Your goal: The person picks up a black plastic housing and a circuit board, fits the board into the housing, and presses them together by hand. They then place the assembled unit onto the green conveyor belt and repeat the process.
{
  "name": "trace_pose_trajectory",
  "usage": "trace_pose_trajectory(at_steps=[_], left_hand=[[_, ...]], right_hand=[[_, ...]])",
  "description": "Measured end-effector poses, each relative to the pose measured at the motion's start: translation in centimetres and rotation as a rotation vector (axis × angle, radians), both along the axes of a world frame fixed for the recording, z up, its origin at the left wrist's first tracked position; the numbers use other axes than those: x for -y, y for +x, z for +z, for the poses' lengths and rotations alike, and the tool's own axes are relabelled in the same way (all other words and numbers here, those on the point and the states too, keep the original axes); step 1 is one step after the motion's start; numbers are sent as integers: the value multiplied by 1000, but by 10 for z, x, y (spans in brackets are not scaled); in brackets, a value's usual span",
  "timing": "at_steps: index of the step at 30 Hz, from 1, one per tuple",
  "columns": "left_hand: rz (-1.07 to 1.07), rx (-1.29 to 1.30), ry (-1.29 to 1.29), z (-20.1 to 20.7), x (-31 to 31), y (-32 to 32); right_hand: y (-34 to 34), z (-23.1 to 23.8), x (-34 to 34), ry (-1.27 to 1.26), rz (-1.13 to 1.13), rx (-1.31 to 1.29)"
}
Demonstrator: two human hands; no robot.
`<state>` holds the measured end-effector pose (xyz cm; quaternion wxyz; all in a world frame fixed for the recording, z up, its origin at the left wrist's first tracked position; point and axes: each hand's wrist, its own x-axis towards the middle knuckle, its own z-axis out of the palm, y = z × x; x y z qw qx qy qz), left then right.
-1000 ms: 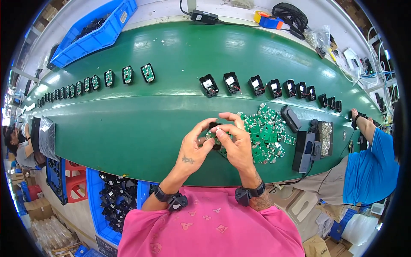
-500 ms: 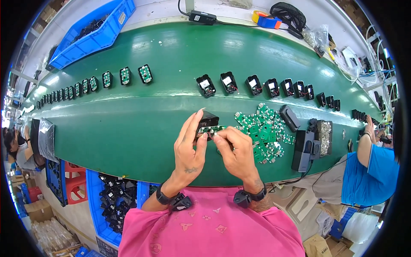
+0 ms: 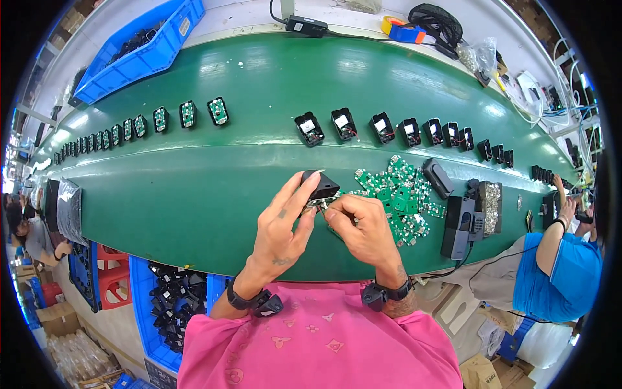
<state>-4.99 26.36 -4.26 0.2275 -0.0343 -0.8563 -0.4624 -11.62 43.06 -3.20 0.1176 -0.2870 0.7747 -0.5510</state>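
Observation:
My left hand [image 3: 280,223] is closed around a small black plastic housing [image 3: 324,187], with fingers along its left side and the thumb below. A sliver of circuit board [image 3: 316,203] shows at the housing's near edge, mostly hidden by my fingers. Close on the right, my right hand [image 3: 364,227] is in a pinch at that edge; what its fingertips grip is too small to make out. Just beyond my right hand, a loose pile of green circuit boards [image 3: 403,202] lies on the green table [image 3: 175,207].
Open black housings [image 3: 343,123] with white parts and wires stand in a row at the far right. Housings with green boards [image 3: 218,111] line the far left. A black device [image 3: 457,227] stands beside the pile. Blue bins [image 3: 139,52] hold black parts. A co-worker in blue [image 3: 564,272] sits right.
The black housing in my left hand has tipped toward me, covering most of the board that showed before. My right hand has shifted slightly lower. The co-worker at right has moved an arm.

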Motion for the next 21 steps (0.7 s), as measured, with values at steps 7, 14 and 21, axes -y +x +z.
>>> trace_pose_trajectory(at_steps=[7, 14, 21], left_hand=[[-2, 59, 38, -1, 0, 0], [-9, 45, -46, 0, -6, 1], [25, 59, -68, -4, -7, 5]], right_hand=[[-3, 2, -1, 24, 36, 31], [-6, -6, -3, 41, 62, 37], [-5, -7, -2, 37, 88, -15]])
